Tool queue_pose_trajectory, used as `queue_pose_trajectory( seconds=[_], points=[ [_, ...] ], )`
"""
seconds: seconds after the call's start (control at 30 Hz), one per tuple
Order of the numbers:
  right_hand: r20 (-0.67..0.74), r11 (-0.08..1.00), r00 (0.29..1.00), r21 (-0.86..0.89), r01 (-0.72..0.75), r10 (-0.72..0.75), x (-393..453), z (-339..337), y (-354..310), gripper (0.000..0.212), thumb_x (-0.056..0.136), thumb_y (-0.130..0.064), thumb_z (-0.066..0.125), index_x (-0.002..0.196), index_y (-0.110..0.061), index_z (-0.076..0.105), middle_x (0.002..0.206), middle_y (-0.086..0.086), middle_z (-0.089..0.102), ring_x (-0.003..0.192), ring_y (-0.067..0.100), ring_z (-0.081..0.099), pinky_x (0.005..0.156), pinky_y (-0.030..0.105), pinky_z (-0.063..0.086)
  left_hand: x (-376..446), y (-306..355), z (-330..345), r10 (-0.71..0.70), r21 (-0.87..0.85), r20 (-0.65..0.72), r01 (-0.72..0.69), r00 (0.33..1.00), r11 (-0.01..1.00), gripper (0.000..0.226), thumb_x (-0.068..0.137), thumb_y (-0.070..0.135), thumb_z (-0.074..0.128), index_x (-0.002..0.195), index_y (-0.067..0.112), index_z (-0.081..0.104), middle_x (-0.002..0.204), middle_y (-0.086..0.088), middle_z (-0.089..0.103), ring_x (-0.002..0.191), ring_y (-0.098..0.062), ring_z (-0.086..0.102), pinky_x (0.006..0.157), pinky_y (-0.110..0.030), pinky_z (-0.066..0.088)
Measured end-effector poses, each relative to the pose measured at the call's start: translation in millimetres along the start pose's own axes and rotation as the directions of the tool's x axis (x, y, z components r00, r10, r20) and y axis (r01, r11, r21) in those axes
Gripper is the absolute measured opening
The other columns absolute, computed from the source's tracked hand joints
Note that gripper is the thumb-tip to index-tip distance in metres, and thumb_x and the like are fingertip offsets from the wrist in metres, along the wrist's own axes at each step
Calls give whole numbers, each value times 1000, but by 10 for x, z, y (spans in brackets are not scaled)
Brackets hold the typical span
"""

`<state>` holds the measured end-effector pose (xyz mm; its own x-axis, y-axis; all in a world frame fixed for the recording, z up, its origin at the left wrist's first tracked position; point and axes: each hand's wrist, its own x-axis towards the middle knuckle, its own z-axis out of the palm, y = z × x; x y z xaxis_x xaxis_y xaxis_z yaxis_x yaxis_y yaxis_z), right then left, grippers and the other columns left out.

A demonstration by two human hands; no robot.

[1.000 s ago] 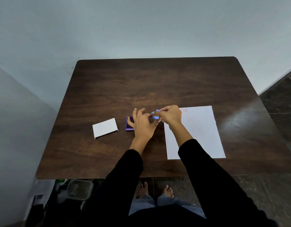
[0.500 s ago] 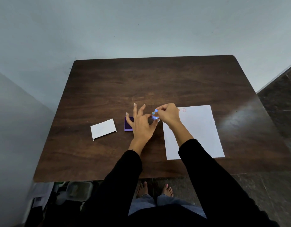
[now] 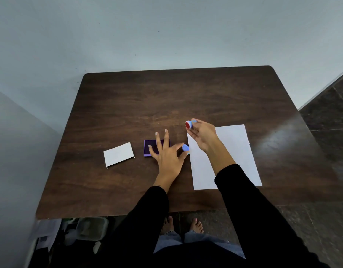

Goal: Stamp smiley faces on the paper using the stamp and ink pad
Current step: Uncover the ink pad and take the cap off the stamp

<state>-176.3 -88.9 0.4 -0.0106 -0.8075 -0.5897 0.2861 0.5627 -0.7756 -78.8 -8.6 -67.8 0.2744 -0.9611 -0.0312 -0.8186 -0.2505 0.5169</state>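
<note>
My right hand [image 3: 203,135] holds a small blue stamp [image 3: 189,124] up off the table, its round red face turned toward the left. My left hand [image 3: 167,153] pinches the stamp's blue cap [image 3: 185,147] between thumb and forefinger, other fingers spread over the purple ink pad [image 3: 147,147], which it partly hides. The white paper [image 3: 236,151] lies to the right, under my right forearm. Any stamped marks near its top left are hidden by my right hand.
The ink pad's white lid [image 3: 118,154] lies left of the pad on the dark wooden table [image 3: 166,101]. Walls stand behind and to the left. Below the table's near left corner are a plastic container [image 3: 91,228] and clutter on the floor.
The two hands were together at the stamp; they have pulled apart. The cap came off in my left hand, and my right hand lifted the stamp up, showing its red face.
</note>
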Motion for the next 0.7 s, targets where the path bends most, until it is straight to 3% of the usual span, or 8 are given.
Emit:
queue_pose_trajectory(
  seconds=[0.1, 0.23, 0.37, 0.47, 0.53, 0.7],
  points=[
    [124, 941, 984, 298, -158, 126, -50, -67, -43, 27, 94, -6, 52, 119, 2, 54, 107, 17, 63, 102, 25, 62, 89, 31, 50, -65, -3, 33, 14, 40, -6, -14, 1000, 999, 35, 84, 46, 61, 117, 35, 63, 161, -2, 5, 147, -26, -11, 111, -61, -3],
    [189, 862, 967, 445, -242, 173, -53, -107, -28, 24, 93, -6, 52, 115, 4, 56, 98, 17, 65, 111, 27, 60, 91, 32, 50, -96, -20, 42, 5, 87, 59, -10, 998, 996, 67, 82, 59, 55, 140, 31, 37, 160, -7, -7, 146, -26, -13, 112, -60, -1],
    [216, 813, 956, 509, -284, 199, -34, -118, -1, 28, 91, -6, 56, 116, 5, 57, 101, 17, 66, 114, 27, 59, 83, 32, 54, -103, -161, -56, -2, 38, -63, 4, 998, 999, 99, 74, 71, 54, 148, 15, 17, 160, -8, 0, 147, -23, -7, 114, -53, -2],
    [222, 801, 950, 515, -305, 219, -24, -120, 25, 29, 88, -11, 62, 114, 3, 59, 99, 15, 67, 101, 24, 64, 76, 30, 56, -81, -418, -181, -97, 40, -148, 104, 984, 994, 112, 68, 74, 58, 148, 10, 14, 160, -7, 6, 148, -20, -4, 116, -50, -1],
    [217, 796, 944, 511, -325, 247, -13, -102, 47, 29, 85, -16, 67, 108, 1, 62, 98, 13, 66, 91, 21, 64, 74, 27, 56, -67, -576, -248, -143, 86, -147, 156, 979, 984, 116, 65, 77, 56, 149, 10, 10, 160, -6, 4, 147, -18, -8, 116, -49, -3],
    [250, 735, 923, 558, -385, 293, 3, -12, 152, 31, 80, -21, 73, 104, -2, 66, 99, 8, 63, 73, 10, 57, 57, 17, 52, -44, -707, -291, -79, 224, -99, 100, 992, 970, 120, 62, 81, 51, 149, 10, 9, 160, -10, 1, 147, -22, -10, 116, -46, -9]
  ],
)
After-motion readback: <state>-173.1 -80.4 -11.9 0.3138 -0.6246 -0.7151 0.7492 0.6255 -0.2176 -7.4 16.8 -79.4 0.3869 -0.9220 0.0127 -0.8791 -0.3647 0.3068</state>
